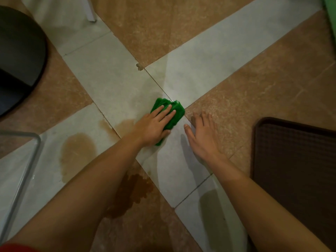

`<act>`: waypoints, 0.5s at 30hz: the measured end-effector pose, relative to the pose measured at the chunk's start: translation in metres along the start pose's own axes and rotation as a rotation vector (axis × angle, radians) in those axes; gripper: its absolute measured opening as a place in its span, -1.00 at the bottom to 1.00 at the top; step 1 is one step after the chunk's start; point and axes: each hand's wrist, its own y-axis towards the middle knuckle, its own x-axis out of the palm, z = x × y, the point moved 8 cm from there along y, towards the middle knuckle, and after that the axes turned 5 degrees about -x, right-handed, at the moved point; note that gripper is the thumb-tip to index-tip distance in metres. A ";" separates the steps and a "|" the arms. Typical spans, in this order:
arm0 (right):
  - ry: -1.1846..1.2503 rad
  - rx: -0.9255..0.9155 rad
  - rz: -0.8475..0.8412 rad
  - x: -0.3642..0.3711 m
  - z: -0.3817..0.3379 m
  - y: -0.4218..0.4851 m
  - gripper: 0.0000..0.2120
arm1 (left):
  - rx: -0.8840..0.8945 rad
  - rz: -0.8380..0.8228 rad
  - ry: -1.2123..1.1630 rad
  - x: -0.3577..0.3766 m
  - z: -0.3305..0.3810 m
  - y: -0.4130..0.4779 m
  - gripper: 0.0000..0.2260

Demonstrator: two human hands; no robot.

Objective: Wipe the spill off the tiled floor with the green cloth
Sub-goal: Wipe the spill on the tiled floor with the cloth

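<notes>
Head view: left hand (152, 126) half-hides green cloth (179, 111), seemingly pressing.

Left hand (152, 126) on cloth (177, 113) — spill (78, 153) left of it, right hand (201, 137) right.

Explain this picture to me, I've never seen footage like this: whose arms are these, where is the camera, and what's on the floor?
There is no machine here: a person wears one wide-angle camera on the head, so you look down along both bare arms at a floor of grey and tan tiles. The left hand presses a folded green cloth flat on a grey tile. The right hand rests open on the floor beside it, holding nothing. Brown puddles of spilled liquid lie nearer the person, not yet wiped. A dark brown textured tray lies on the right, a black round object at the upper left, and a grey metal frame at the left edge.
</notes>
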 end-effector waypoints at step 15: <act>-0.013 -0.046 0.036 -0.007 -0.009 0.001 -0.44 | -0.025 0.111 -0.057 0.005 0.020 -0.011 -0.55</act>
